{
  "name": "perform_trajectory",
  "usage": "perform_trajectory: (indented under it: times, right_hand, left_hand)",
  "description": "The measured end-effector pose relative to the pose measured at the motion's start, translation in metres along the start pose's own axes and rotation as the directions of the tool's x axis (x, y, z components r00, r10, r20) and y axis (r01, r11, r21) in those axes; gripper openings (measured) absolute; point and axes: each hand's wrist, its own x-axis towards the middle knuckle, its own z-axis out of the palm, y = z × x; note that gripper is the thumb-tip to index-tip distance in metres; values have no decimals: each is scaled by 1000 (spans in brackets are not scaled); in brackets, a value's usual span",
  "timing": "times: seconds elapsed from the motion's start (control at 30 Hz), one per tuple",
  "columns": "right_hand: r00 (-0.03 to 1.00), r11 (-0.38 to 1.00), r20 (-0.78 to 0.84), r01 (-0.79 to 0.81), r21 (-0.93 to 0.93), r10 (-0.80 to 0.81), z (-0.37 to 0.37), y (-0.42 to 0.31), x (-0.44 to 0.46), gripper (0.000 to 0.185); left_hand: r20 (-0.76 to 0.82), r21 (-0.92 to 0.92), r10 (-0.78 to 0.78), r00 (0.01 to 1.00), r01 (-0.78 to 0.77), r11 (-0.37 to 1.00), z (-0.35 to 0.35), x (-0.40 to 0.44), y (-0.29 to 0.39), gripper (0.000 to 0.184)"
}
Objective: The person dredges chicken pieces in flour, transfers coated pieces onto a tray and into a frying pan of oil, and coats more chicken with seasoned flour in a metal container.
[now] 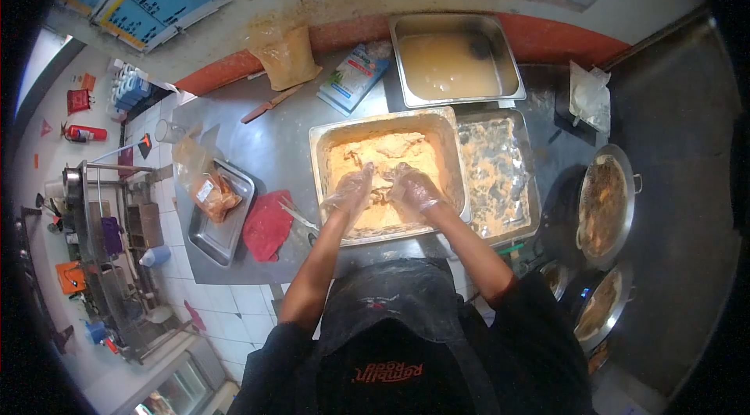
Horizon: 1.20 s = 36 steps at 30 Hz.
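Both hands wear clear plastic gloves and are inside a deep metal pan [462,173] of orange-yellow flour. My left hand [351,190] is at the pan's left middle, fingers pointing inward at the flour. Close beside it on the right, my right hand [414,190] reaches in with its fingers bent toward the flour. Coated lumps [397,146] lie in the flour just beyond the fingers. Whether either hand grips a piece is too small to tell. To the right is a shallow metal tray [500,173] with flour patches across its bottom.
Behind stands a deep pan of cloudy liquid [449,63]. Leftward are a blue packet [354,80], a knife [269,105], a red cloth [268,225], tongs [299,214] and a tray [226,247] with bagged meat [215,196]. Large pans of oil [604,208] stand at right.
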Motion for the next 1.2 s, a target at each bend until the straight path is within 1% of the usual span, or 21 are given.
perform_trajectory:
  times: [0.03,0.1,0.13,0.23,0.27,0.3,0.37,0.43,0.47,0.53,0.63,0.7,0.73,0.83,0.87,0.9,1.0,1.03,1.07,1.13,1.2]
  right_hand:
    - [994,996,64,-89,26,87,-4,3,6,67]
    - [978,985,135,-167,45,160,-12,2,9,60]
    - [993,994,57,-105,9,104,-19,-2,6,51]
    - [990,995,-133,32,-94,-44,-50,-25,-11,36]
    - [960,983,-251,86,-161,-125,-57,-28,-16,31]
    - [960,983,-250,86,-161,-125,-51,-17,-13,31]
    - [989,957,-4,-146,-252,149,-31,7,-12,28]
    - [992,965,-45,-128,-229,121,-36,6,-7,28]
    - [987,965,-147,-93,-244,58,-23,17,-5,28]
    - [974,967,-225,-55,-247,-2,-22,10,-10,29]
    - [982,952,-91,-184,-243,167,-34,2,-15,29]
    - [953,953,-301,-69,-294,-24,-17,10,-3,30]
    - [957,954,-290,-67,-292,-22,-19,7,-10,30]
    - [927,975,-310,-220,8,212,-50,-10,-21,31]
    - [896,980,-440,-135,-145,58,-38,1,-20,31]
    - [893,978,-446,-144,-151,63,-34,11,-23,31]
    - [862,942,-380,-315,118,336,-56,11,-33,37]
    - [849,934,-390,-338,116,356,-72,12,-40,37]
    - [836,908,-359,-356,220,415,-86,18,-53,38]
    - [784,829,-360,-327,453,506,-130,6,-92,37]
    - [739,795,-466,-154,587,487,-171,-2,-132,35]
  left_hand:
    - [-4,-2,2,1000,-2,1000,-3,5,-1,59]
    - [-74,402,57,996,-23,916,-12,23,-10,62]
    - [-83,396,54,995,-17,918,-12,33,-25,62]
    - [-38,91,92,995,-88,992,-15,35,-34,63]
    - [-57,150,164,985,-154,977,-19,23,-24,61]
    - [-67,211,237,969,-219,953,-22,13,-13,59]
    - [-45,114,159,986,-153,982,-13,19,-32,56]
    - [-33,17,109,993,-109,994,-5,52,-60,54]
    - [-103,35,307,946,-305,952,0,72,-85,52]
    - [-171,70,466,868,-461,884,-2,62,-94,49]
    - [-130,-142,239,962,-256,956,-11,34,-62,48]
    - [-89,34,165,982,-162,986,-22,25,-31,47]
    - [-89,29,153,984,-151,988,-19,26,-44,47]
    - [-217,-246,343,914,-391,887,-19,24,-55,43]
    - [-165,-286,235,958,-275,918,-23,20,-49,42]
    - [-100,-321,117,988,-143,936,-22,11,-42,40]
    - [-96,-442,98,991,-130,887,-14,11,-49,40]
    - [-69,-440,105,992,-125,889,-15,20,-67,40]
    - [-180,-179,342,922,-373,910,-14,37,-93,42]
    - [-157,130,457,876,-440,888,-11,9,-53,45]
    - [9,-65,209,978,-208,976,-17,4,-42,50]
